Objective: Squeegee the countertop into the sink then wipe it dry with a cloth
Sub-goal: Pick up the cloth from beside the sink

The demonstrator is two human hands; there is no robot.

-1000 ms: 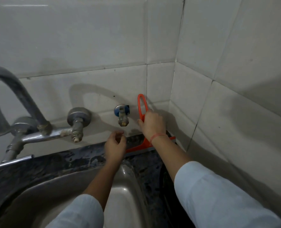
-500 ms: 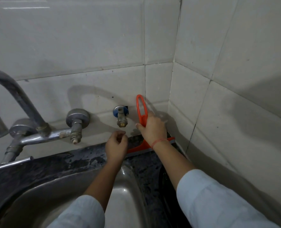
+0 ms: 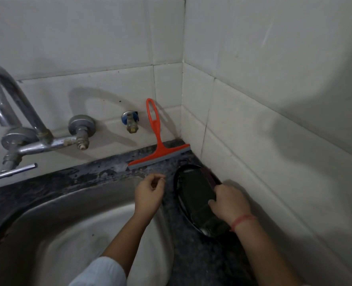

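Observation:
An orange squeegee [image 3: 157, 139] stands on its grey blade on the dark wet countertop [image 3: 92, 176], handle leaning against the back wall tiles, with no hand on it. My right hand [image 3: 228, 203] is lower, at a black oval dish [image 3: 178, 196] by the right wall; its fingers curl on the near edge of a dark green pad [image 3: 195, 188] lying in the dish. My left hand [image 3: 148, 197] hovers over the steel sink's [image 3: 78, 223] right rim, fingers loosely curled, holding nothing.
A metal tap [image 3: 16, 120] with its spout arches over the sink at the left. A small blue-collared valve [image 3: 130, 120] sticks out of the wall just left of the squeegee handle. Tiled walls meet in a corner close behind the squeegee and dish.
My right hand let go of the squeegee handle and came down to the black dish. The squeegee now leans on the wall alone. My left hand drew back a little toward the sink.

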